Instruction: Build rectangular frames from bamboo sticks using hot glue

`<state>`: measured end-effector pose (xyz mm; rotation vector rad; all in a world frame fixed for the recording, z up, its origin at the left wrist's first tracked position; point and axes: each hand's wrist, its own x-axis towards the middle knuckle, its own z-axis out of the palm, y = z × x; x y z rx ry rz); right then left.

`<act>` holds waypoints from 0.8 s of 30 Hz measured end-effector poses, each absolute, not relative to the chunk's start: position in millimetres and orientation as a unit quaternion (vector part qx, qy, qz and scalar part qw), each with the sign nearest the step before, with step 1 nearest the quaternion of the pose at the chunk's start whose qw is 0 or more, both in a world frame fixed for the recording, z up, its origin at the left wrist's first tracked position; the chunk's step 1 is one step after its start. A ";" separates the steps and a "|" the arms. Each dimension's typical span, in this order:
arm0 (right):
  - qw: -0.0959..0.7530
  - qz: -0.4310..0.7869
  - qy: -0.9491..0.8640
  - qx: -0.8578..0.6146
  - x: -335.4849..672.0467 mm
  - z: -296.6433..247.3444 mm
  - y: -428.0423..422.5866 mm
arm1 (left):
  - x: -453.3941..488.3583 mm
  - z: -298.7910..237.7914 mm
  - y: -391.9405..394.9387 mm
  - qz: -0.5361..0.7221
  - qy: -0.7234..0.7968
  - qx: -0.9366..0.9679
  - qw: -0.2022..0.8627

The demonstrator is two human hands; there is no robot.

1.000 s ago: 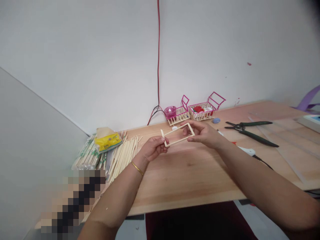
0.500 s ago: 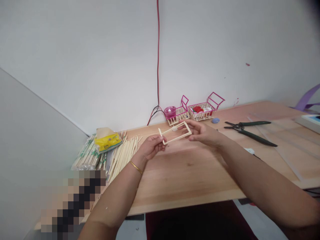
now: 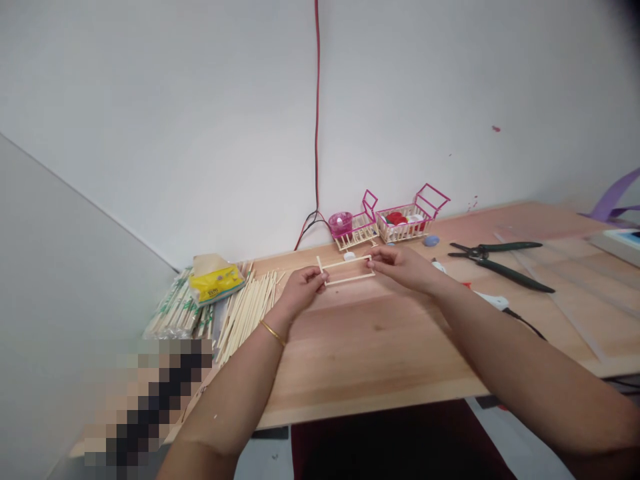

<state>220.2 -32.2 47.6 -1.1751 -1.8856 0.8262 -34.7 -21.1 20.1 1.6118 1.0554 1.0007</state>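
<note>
A small rectangular frame of pale wooden sticks (image 3: pixel 347 270) lies low over the wooden table (image 3: pixel 380 347), flat or nearly so. My left hand (image 3: pixel 301 288) pinches its left end and wears a gold bangle at the wrist. My right hand (image 3: pixel 400 264) pinches its right end. Both hands have their fingers closed on the frame.
A heap of wooden sticks (image 3: pixel 247 307) and wrapped bundles lie at the left, with a yellow packet (image 3: pixel 215 279) on top. Two pink stick baskets (image 3: pixel 390 223) stand at the wall by a red-black cable (image 3: pixel 316 133). Green-handled pliers (image 3: pixel 500 263) and a white tool (image 3: pixel 493 300) lie at the right.
Both hands have lowered the stick frame from a tilted, raised hold down to the table and slightly further away.
</note>
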 end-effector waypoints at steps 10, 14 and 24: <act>0.367 0.266 -0.783 -0.425 213.7 41.8 -33.7 | -39.4 12.4 -12.6 0.395 0.473 0.728 0.302; 0.319 0.201 -0.811 -0.447 213.2 36.4 -32.0 | -40.1 12.1 -12.8 0.365 0.487 0.758 0.234; 0.237 0.203 -0.826 -0.470 209.9 23.9 -31.8 | -36.4 6.8 -13.3 0.279 0.503 0.811 0.106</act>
